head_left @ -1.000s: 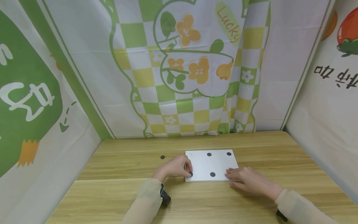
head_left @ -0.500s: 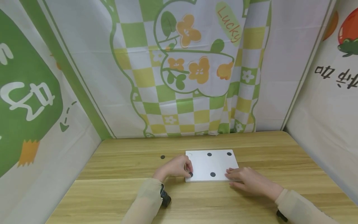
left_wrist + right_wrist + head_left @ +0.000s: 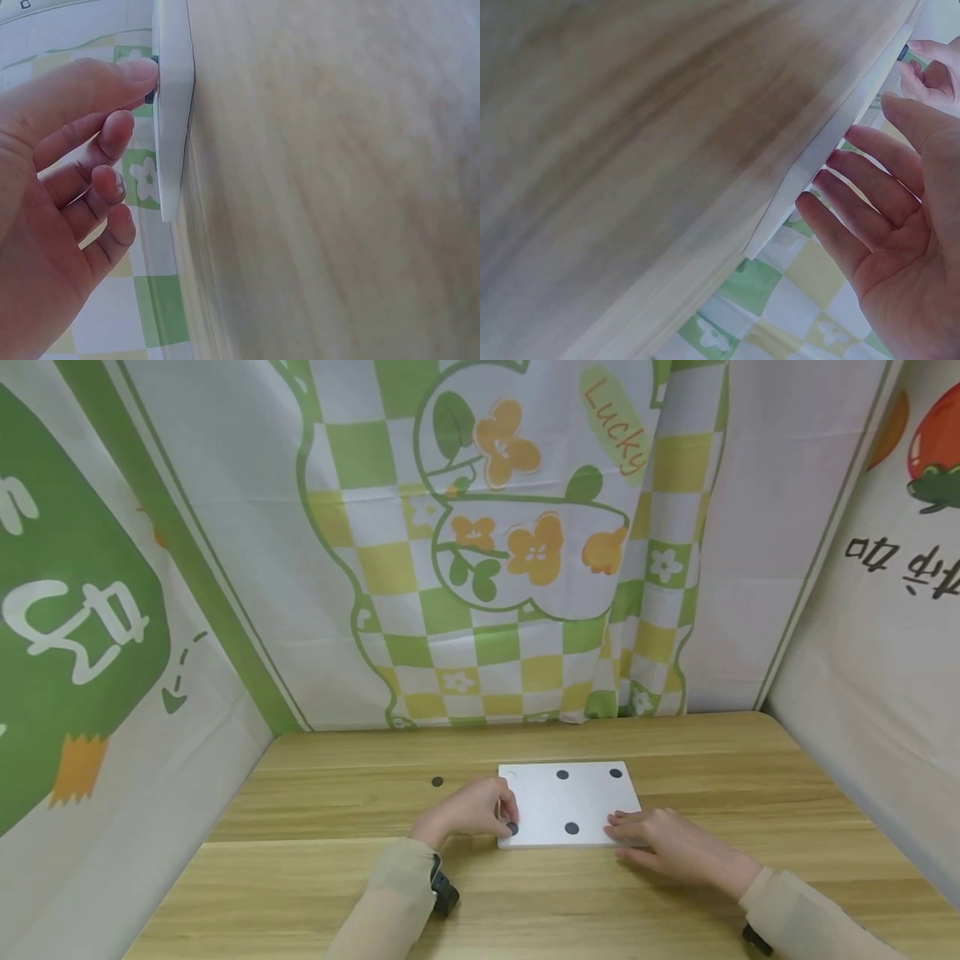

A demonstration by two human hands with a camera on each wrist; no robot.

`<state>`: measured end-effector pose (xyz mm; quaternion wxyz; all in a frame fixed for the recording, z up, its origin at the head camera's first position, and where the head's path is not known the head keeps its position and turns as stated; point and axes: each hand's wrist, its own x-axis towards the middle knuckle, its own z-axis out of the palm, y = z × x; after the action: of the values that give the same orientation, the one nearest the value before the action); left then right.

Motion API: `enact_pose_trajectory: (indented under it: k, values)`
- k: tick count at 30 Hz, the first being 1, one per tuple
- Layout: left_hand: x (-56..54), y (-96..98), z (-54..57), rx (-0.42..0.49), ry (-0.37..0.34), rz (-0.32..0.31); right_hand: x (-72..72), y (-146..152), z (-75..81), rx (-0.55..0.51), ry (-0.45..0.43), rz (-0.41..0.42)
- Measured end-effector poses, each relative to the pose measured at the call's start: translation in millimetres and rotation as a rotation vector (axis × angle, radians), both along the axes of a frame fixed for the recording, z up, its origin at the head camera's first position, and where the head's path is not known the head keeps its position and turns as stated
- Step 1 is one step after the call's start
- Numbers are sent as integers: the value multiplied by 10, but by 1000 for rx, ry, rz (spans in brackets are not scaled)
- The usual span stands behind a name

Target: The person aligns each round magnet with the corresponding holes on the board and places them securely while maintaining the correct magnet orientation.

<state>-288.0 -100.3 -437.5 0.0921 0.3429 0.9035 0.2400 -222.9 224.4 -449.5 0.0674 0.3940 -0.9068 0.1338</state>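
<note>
A flat white board (image 3: 542, 802) lies on the wooden table. At its front left corner my left hand (image 3: 471, 807) pinches a small round black disc (image 3: 512, 829) between thumb and index finger, the other fingers loosely bent beside the board. In the left wrist view the disc (image 3: 152, 91) shows as a dark sliver against the board's face. My right hand (image 3: 670, 842) rests its extended fingertips on the board's right edge, near the front corner. More black discs sit on the board: one at back middle (image 3: 562, 774), one at back right (image 3: 616, 773), one at front middle (image 3: 572, 828).
A loose black disc (image 3: 437, 782) lies on the wooden table (image 3: 300, 868) left of the board. The board's back left corner bears a pale round mark (image 3: 512, 775) without a disc. A checked green and yellow curtain (image 3: 465, 652) hangs behind the table's far edge.
</note>
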Motion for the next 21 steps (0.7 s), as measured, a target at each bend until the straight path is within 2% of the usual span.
enact_pose_trajectory:
  k: [11,21]
  values:
    - [7,-9,-3,20,-30,11,20,-7,24,-17,33,26]
    - [12,-10,6,25,-22,8,24,-12,24,-18,27,26]
